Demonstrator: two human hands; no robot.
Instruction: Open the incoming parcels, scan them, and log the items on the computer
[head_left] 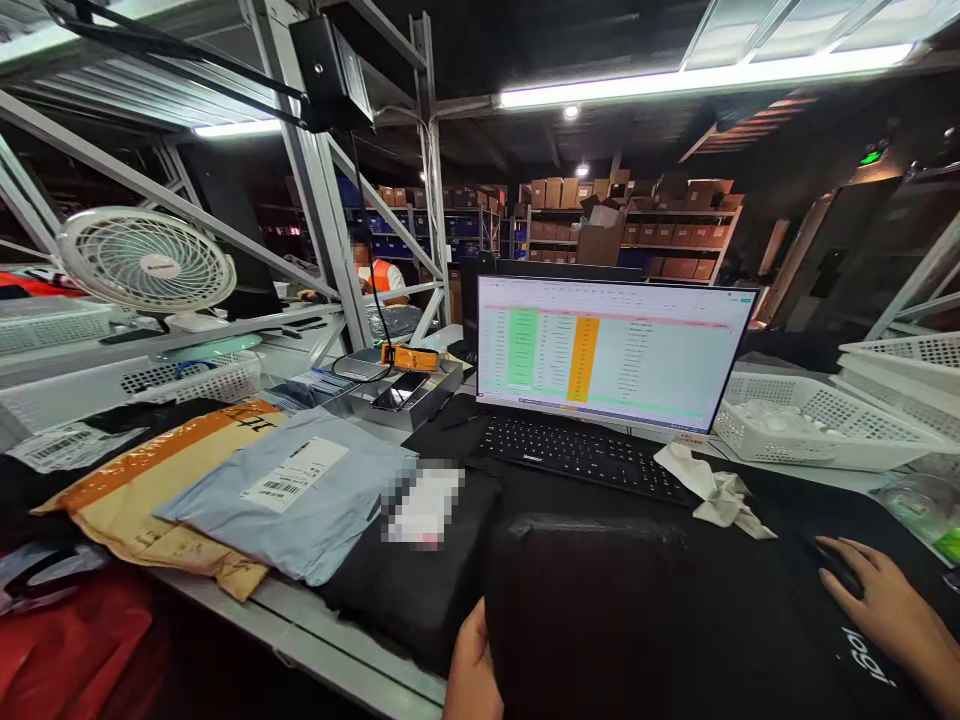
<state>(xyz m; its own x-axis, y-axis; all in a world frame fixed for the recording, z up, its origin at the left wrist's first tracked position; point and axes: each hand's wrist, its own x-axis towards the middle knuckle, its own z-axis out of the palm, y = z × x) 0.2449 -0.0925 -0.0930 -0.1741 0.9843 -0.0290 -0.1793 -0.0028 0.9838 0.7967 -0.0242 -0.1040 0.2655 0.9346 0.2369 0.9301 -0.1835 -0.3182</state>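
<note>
My left hand [475,668] grips the left edge of a black package [589,610] with a shiny wrapping, low in the middle of the view. Its fingers go out of sight behind the package. Over on the right, my right hand [885,600] rests around a black computer mouse [838,568] on a dark desk mat [787,620]. A second black package [427,590] with a blurred white label lies just left of the held one. Behind both, a black keyboard [577,455] sits in front of a monitor [645,350] that displays a spreadsheet.
Leftward lie a grey mailer bag [225,490] with a label and a yellow mailer bag [120,520]. White tissue [724,490] lies right of the keyboard, near a white basket [817,450]. A fan [146,262] stands far left. One person [386,275] is behind the metal frame [300,170].
</note>
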